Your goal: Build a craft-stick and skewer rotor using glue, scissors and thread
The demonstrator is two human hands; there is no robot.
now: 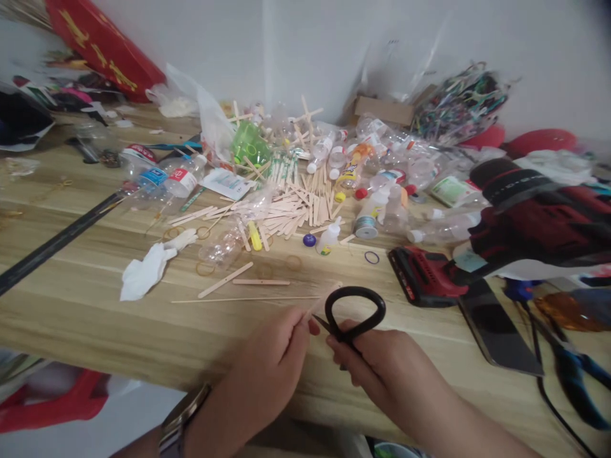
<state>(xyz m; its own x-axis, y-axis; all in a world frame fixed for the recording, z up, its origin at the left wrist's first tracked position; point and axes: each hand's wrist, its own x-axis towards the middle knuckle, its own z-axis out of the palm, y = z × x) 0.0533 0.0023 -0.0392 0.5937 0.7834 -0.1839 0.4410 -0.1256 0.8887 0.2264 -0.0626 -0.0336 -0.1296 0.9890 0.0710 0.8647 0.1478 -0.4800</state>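
My left hand (274,346) is closed, pinching a flat wooden craft stick (316,306) near the table's front edge. In my right hand (386,362) is a pair of black-handled scissors (377,316), one handle loop standing up above the fingers. The scissors' tip points left at the stick, by my left fingertips; whether the blade touches the wood I cannot tell. Just beyond lie two craft sticks with dark marks, one slanted (225,280) and one level (261,282). A thin bamboo skewer (238,299) stretches leftward from near my left hand.
A heap of craft sticks (291,210) and plastic bottles (329,152) covers the back. On the right are a red-black power drill (534,197), a phone (499,327) and pliers (573,375). Crumpled tissue (146,270) and a small glue bottle (329,238) lie nearer.
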